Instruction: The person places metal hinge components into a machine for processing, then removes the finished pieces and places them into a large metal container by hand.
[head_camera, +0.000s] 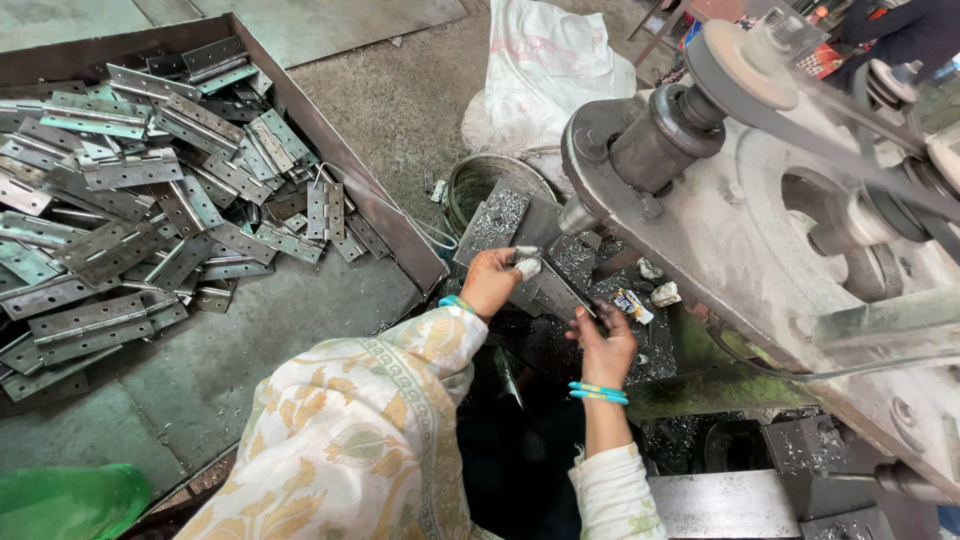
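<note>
At lower centre, a metal hinge plate (550, 290) is gripped at its lower end by the right hand (605, 345) and pinched at its upper end by the left hand (492, 280), beneath the grey machine (760, 200). A tray (380, 210) of hinges (130, 200) fills the upper left.

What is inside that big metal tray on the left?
The metal tray holds a loose heap of grey metal hinges, lying flat and overlapping, some folded, some open. Bare tray floor shows nearer the person. Whatever lies beneath the heap is covered, and the far-left part is cut off.
</note>
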